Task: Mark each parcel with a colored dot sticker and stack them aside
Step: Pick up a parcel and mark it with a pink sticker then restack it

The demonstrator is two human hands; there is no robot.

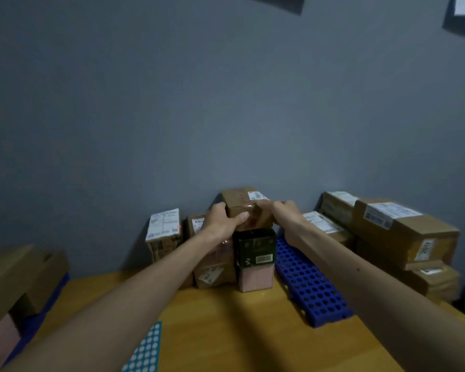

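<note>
Head view — left hand (220, 221), right hand (282, 210) — each grip tight on the brown parcel (239, 201) atop dark box (254, 247).

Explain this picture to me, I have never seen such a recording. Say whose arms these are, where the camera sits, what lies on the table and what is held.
There is no machine here: a person wears one wide-angle camera on the head, so this single picture looks forward and down along their bare arms. The left hand and right hand grip a small brown cardboard parcel from both sides, above a dark green box that stands on a pink box; whether the parcel rests on it I cannot tell. On the yellow wooden table lie a blue plastic tray full of holes and, near the front edge, a teal sheet of white dot stickers. More labelled brown parcels are stacked at the right.
</note>
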